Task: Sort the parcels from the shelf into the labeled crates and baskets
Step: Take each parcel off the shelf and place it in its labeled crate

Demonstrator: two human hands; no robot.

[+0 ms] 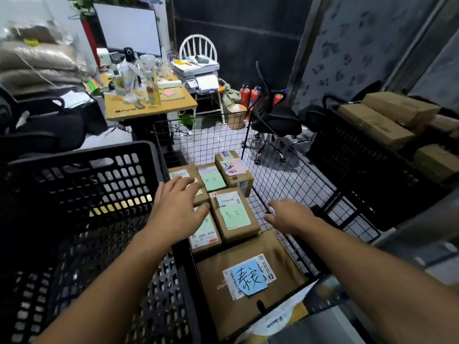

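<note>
From the head camera we see our left hand (177, 207) with fingers spread wide above the small green-labelled parcels (234, 214) in the wire basket (285, 165) — gripping nothing. Our right hand (288, 214) reaches in beside them, fingers loosely straight, empty, over the mesh floor. A large blue-labelled parcel (248, 269) lies nearer us in the same basket — and a black plastic crate (82, 194) stands just left.

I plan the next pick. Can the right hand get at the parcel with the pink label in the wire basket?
Probably yes. The right hand hovers open over the wire basket, and the pink-label parcel lies uncovered at the far end, with nothing between them.
</note>
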